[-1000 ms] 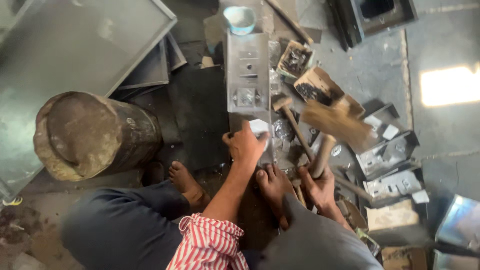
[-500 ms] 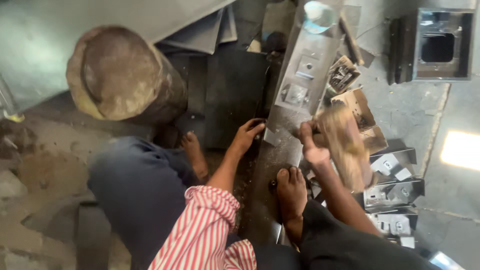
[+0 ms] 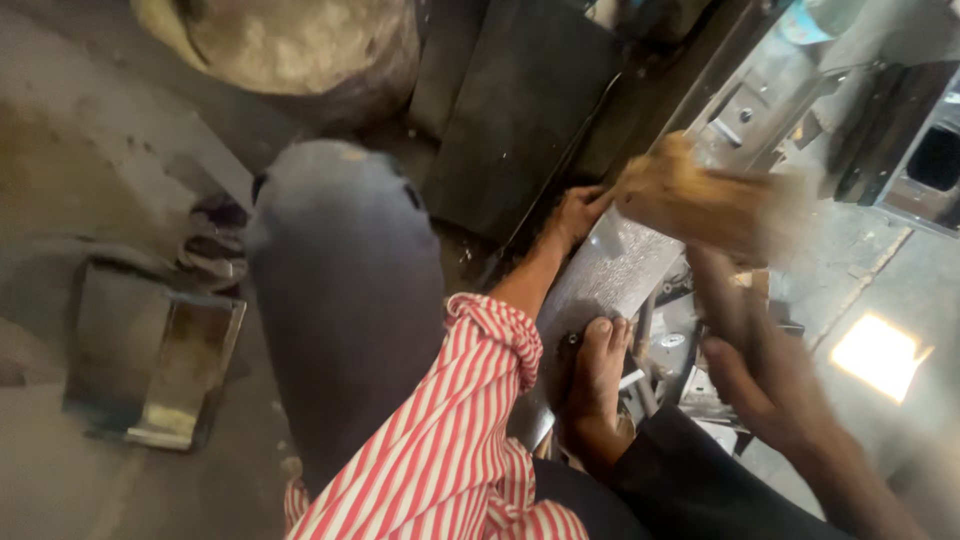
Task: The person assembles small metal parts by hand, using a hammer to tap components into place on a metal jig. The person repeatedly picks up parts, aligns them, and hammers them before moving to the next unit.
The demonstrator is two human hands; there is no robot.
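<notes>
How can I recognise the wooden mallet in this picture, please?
Find the long grey metal strip running diagonally across the floor, pinned by a bare foot. The left hand rests at its edge. Just above the strip is the mallet, with the right hand below it: the only pale brown, wooden, motion-blurred block among grey metal parts.
</notes>
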